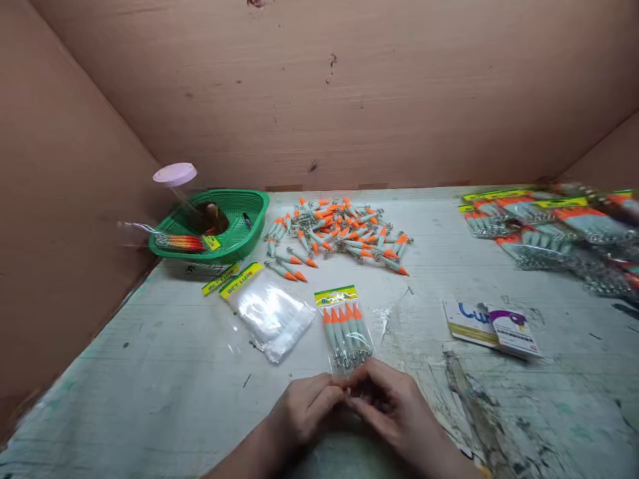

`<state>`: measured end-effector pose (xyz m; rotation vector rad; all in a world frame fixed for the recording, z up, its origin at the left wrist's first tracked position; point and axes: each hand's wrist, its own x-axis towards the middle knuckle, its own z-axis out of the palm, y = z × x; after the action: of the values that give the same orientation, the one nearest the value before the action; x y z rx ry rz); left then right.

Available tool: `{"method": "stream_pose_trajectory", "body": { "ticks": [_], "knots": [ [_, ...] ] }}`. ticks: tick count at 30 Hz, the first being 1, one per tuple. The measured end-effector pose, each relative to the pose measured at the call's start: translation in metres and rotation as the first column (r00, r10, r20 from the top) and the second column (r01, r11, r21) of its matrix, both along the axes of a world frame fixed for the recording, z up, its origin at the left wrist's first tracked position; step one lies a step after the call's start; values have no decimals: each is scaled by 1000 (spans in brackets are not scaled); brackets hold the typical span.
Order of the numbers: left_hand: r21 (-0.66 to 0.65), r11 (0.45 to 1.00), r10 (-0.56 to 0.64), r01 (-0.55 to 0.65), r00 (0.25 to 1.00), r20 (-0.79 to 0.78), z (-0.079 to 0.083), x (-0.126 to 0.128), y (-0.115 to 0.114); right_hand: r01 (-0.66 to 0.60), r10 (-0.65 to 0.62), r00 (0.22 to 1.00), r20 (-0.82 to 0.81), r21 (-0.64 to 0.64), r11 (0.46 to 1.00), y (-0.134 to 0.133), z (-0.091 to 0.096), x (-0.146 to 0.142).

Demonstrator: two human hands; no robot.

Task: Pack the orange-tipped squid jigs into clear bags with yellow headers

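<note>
A clear plastic bag of squid jigs [347,331] lies flat in front of me, its yellow-green header pointing away. Inside, several pale grey jigs with orange tips lie side by side, their hook ends towards me. My left hand [309,407] is closed, pinching the near end of the bag. Fingers of my right hand [399,409] are closed at the same edge, thumb and forefinger together, touching the left fingertips. The bag's end is mostly hidden by my fingers. Left of it lies a stack of empty plastic bags [274,313] with yellow headers.
Loose squid jigs [339,229] form a pile farther back. At back left stands a green basket [239,246] with a packet of orange-red lures on its rim. Filled bags [544,226] are heaped at right, near printed cards [514,329]. Wooden walls [319,100] enclose the table.
</note>
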<state>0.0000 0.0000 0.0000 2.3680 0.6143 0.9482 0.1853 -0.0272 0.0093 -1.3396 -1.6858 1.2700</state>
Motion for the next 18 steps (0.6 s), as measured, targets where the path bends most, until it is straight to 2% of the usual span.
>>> {"method": "stream_pose_trajectory", "body": {
  "ticks": [6, 9, 12, 14, 15, 17, 18],
  "knots": [
    [-105, 991, 96, -82, 986, 134, -18, 3, -7, -83, 86, 994, 61, -50, 995, 3, 3, -4],
    [-83, 992, 102, -93, 988, 115, -17, 2, -7, -135, 138, 986, 89, -43, 990, 3, 7, -7],
    [-26, 998, 67, -65, 996, 56, -13, 0, -5, -130, 129, 992, -10, -78, 988, 3, 13, 0],
    [-19, 999, 43, -43, 998, 40, -11, -2, -4, -58, 33, 988, -150, -164, 985, 2, 15, 17],
    [-31, 999, 37, -36, 998, 45, -12, -2, -3, 23, -69, 975, -212, -211, 977, 2, 14, 29],
    [-45, 998, 44, -42, 997, 60, -12, -2, -3, 285, -346, 908, -237, -257, 924, 1, 8, 61],
    [-36, 998, 55, -53, 997, 58, -12, -1, -3, 454, -490, 857, -162, -213, 865, 0, 3, 79]
  ]
}}
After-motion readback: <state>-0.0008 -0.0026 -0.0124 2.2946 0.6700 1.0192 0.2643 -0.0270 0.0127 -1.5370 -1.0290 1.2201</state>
